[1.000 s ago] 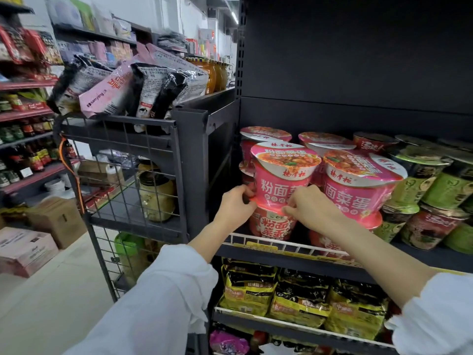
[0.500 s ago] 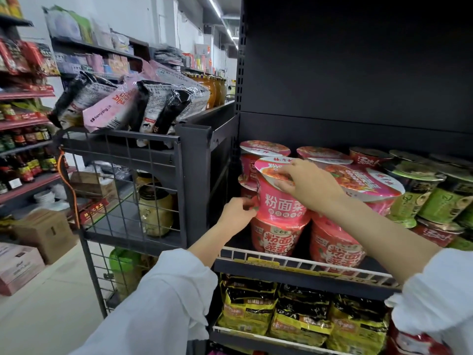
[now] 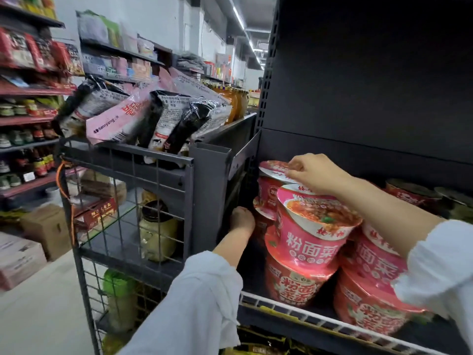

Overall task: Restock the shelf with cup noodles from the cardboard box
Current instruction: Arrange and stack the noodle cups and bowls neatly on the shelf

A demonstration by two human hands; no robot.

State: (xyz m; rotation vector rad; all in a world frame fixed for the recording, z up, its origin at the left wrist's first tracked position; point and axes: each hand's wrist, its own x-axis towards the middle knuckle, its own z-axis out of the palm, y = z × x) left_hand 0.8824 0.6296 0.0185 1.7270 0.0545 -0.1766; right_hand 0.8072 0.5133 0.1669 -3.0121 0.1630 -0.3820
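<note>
Pink cup noodles stand two high on the dark shelf point(image 3: 307, 315). At the front, a tilted cup point(image 3: 312, 239) sits on a lower cup point(image 3: 291, 285). My right hand point(image 3: 316, 174) reaches over it, fingers curled on the lid of the rear top cup point(image 3: 270, 187). My left hand point(image 3: 242, 217) is low at the shelf's left end, fingers curled against the rear lower cup point(image 3: 262, 213), whose body is mostly hidden. Another pink stack point(image 3: 376, 262) lies under my right forearm.
A grey wire rack point(image 3: 128, 170) stands left of the shelf, with noodle packets point(image 3: 122, 119) on top and a jar point(image 3: 157, 231) inside. Cardboard boxes point(image 3: 47, 230) sit on the floor at the left. Dark-lidded cups point(image 3: 409, 192) fill the shelf's right.
My right hand moved from the front cup's lid back and up to the rear top cup. My left hand slid deeper into the shelf, to the rear lower cup. The camera came closer.
</note>
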